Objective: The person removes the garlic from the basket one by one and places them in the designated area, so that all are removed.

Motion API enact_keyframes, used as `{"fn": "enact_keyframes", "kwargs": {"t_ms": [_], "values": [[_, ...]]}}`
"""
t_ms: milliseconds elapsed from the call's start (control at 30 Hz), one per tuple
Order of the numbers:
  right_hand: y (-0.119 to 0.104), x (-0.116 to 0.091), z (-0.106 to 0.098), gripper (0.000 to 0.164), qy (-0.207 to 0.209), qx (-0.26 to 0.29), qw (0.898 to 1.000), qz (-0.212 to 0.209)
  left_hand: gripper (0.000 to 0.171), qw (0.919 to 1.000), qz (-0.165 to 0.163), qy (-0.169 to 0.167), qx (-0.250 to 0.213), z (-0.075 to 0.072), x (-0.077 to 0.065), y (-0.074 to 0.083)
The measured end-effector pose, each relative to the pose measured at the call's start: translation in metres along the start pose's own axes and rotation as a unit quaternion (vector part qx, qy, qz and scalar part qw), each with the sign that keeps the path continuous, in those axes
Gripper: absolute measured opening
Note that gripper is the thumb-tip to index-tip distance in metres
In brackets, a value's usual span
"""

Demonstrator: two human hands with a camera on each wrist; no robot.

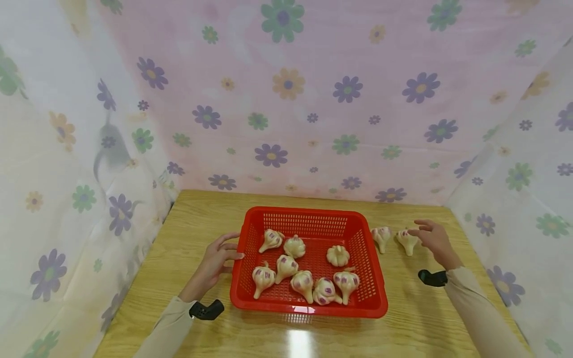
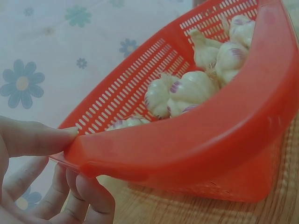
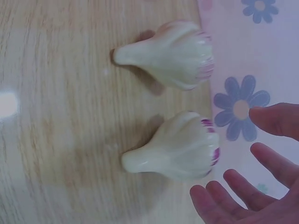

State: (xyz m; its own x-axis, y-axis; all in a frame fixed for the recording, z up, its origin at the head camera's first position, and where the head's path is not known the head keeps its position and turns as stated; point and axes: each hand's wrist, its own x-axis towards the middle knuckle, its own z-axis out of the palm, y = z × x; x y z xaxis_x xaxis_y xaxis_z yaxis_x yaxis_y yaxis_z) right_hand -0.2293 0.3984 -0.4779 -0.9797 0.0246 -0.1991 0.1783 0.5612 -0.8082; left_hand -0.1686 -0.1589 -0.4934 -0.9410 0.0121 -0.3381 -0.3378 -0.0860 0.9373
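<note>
My left hand pinches the left rim of a red plastic basket, thumb on top and fingers curled below the edge. Inside the basket lie several garlic bulbs, whitish with purple patches. Two more bulbs rest on the table to the right of it: one garlic bulb close to the basket wall and another garlic bulb farther right. Beside that farther bulb hovers my right hand, fingers spread and holding nothing, as the right wrist view also shows.
The wood-grain table carries everything. A flower-printed cloth rises behind the table and along both sides. Each wrist wears a black device, the left device near the basket's front-left corner.
</note>
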Motion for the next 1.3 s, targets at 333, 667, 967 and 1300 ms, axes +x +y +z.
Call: {"fn": "enact_keyframes", "kwargs": {"t_ms": [333,667,967,1300], "values": [[-0.027,-0.007,0.0,0.062,-0.011,-0.03,0.999,-0.038,0.058,0.9999,0.001,-0.005,-0.01,0.0,0.001,0.0],[-0.057,-0.014,0.006,0.056,-0.034,-0.05,0.995,-0.077,0.058,1.0,-0.002,-0.001,-0.008,0.0,-0.001,-0.001],[-0.075,-0.016,0.015,0.053,-0.052,-0.038,0.994,-0.087,0.058,1.0,-0.001,0.004,-0.006,0.0,-0.001,-0.001],[-0.091,-0.021,0.031,0.05,-0.077,-0.007,0.99,-0.116,0.058,0.9999,-0.004,0.011,0.002,0.001,-0.001,-0.001]]}}
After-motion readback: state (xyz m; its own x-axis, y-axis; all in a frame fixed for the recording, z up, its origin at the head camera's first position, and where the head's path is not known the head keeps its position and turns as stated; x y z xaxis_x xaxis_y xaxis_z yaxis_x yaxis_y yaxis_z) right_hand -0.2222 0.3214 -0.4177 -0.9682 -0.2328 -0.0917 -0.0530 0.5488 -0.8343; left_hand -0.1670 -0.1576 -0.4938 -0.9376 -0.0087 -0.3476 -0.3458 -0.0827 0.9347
